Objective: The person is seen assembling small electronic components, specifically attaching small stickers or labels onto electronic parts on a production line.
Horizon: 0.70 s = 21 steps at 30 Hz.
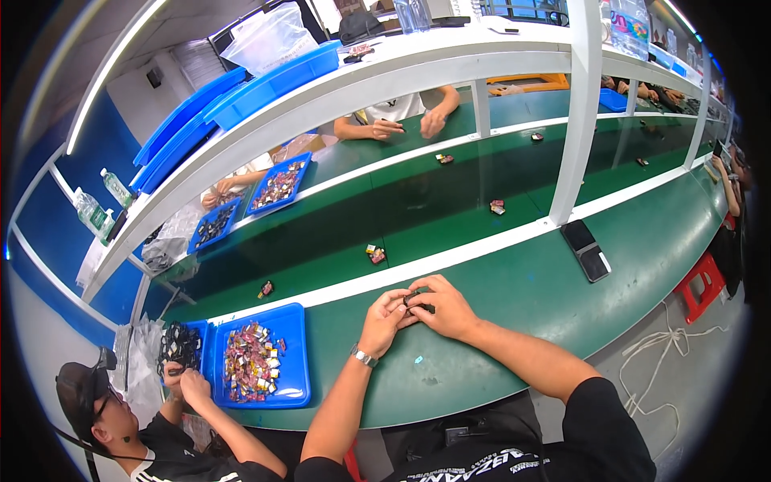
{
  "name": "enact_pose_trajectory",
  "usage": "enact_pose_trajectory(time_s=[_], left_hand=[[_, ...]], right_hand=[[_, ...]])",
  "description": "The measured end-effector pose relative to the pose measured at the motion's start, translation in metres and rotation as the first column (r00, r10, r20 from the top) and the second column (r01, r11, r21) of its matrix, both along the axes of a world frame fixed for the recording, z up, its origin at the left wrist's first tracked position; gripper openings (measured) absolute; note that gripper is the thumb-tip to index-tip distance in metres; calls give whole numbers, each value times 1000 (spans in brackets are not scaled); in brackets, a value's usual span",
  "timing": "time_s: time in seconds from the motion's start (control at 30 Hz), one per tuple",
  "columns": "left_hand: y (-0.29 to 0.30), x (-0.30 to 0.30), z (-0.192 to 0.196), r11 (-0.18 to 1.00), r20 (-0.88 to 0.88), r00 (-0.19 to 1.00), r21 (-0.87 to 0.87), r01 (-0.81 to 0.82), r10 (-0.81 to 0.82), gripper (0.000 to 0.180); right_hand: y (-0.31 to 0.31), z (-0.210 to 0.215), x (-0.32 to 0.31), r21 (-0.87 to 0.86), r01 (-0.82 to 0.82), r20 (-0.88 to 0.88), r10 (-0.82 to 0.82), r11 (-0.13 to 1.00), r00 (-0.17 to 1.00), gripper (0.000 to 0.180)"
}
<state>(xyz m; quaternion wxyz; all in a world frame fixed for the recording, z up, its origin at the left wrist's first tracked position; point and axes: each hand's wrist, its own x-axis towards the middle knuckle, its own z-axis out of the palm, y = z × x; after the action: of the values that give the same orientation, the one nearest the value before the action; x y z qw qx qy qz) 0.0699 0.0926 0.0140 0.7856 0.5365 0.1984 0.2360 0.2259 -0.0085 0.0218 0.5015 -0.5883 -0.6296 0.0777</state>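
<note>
Close together over the green bench (498, 337), my left hand (384, 323) and my right hand (443, 308) pinch a small black part (422, 302) between their fingertips. Fingers cover much of the part, so its exact kind does not show. Below my hands lies a tiny light-blue piece (418, 360) on the green surface. To the left stands a blue tray (299, 353) heaped with small pink, yellow and white components (253, 361).
A co-worker at my left handles black parts (181, 344) beside the tray. Beyond a white rail, a green conveyor (450, 217) carries small component clusters (376, 254). A white post (574, 120) rises near a black phone-like device (586, 251). Other people's hands work across the line.
</note>
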Motion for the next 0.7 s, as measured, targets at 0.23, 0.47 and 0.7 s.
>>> enact_pose_trajectory(time_s=[0.23,0.47,0.7], left_hand=[[0,1,-1,1000,6,1000,5,-14,14,26],[-3,2,-3,1000,18,999,6,-27,27,24],[-3,2,-4,994,-7,996,58,-91,92,22]], right_hand=[[7,-15,4,-48,-52,-145,44,998,988,14],[5,-13,1,-61,-34,-153,24,998,988,17],[5,-13,-2,-46,-48,-125,42,998,991,19]])
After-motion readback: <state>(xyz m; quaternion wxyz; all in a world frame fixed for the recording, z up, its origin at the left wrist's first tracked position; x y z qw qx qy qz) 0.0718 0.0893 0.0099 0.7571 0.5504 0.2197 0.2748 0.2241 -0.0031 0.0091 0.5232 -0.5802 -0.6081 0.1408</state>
